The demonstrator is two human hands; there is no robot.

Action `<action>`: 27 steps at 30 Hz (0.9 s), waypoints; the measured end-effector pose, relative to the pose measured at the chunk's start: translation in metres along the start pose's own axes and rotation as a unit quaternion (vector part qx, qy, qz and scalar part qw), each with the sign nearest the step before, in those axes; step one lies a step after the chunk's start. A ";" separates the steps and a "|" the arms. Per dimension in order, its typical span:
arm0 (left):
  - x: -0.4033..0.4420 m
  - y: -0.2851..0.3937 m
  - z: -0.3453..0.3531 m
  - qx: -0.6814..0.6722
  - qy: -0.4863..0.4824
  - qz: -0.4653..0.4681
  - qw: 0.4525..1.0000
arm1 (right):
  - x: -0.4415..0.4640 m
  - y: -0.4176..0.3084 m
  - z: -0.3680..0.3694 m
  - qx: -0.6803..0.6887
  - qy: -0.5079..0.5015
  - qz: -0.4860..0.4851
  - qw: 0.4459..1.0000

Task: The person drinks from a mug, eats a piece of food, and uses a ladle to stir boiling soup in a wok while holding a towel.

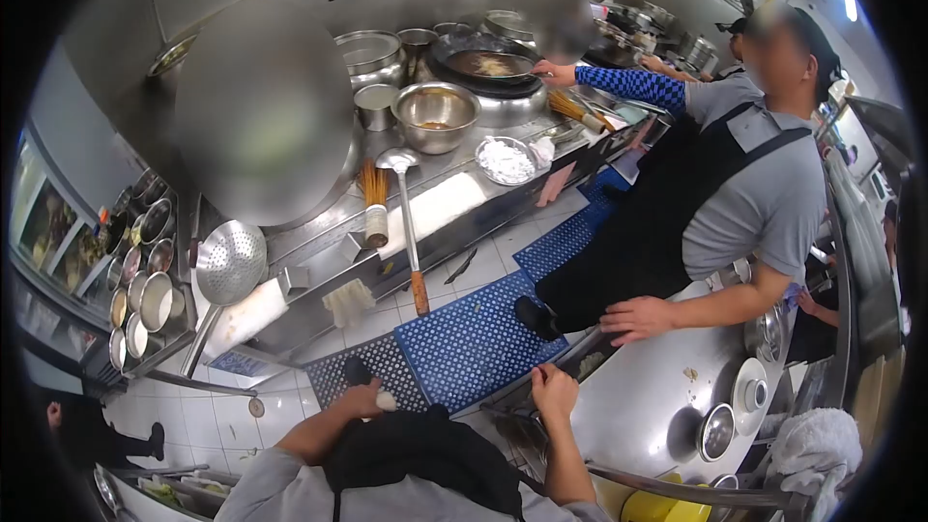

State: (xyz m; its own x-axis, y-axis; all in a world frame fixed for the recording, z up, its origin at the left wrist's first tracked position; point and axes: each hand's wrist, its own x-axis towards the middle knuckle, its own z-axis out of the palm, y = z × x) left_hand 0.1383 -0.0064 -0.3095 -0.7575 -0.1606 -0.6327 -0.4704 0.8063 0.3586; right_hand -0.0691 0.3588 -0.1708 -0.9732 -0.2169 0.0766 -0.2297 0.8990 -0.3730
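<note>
My left hand [360, 402] hangs low in front of my black apron [416, 459], its fingers closed on a small white wad [387, 401] that looks like a cloth. By the near edge of the steel table [643, 425], my right hand [554, 391] is curled into a loose fist, with nothing showing in it. Ahead of me on the stove counter lie a long-handled ladle [407, 203], a bamboo wok brush [374, 203] and a steel bowl [436, 118]. A large perforated strainer [232, 263] rests to the left. A blurred patch hides the nearest wok.
At my right, a co-worker [735, 184] grips a wok [483, 63] with one hand; the other hand [638, 319] is at the steel table. Blue mats [474, 338] cover the tiled floor. Several steel pots [155, 300] stand left. A bowl of white stuff [506, 160] sits on the counter.
</note>
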 end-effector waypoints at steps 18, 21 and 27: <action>-0.018 -0.051 0.000 0.041 -0.022 -0.096 0.994 | 0.000 0.001 0.003 -0.016 0.005 0.000 1.000; -0.026 -0.052 0.006 0.030 -0.024 -0.082 0.996 | 0.000 -0.002 0.000 -0.014 -0.002 0.013 1.000; -0.013 -0.045 0.021 0.029 -0.027 -0.085 0.996 | 0.001 0.005 0.010 -0.006 -0.002 -0.002 1.000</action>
State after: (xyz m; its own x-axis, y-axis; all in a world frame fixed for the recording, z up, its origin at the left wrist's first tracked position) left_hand 0.1784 -0.0288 -0.3319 -0.6438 -0.2680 -0.7167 -0.5615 0.8018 0.2045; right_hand -0.0715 0.3594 -0.1814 -0.9721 -0.2222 0.0748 -0.2341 0.9028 -0.3606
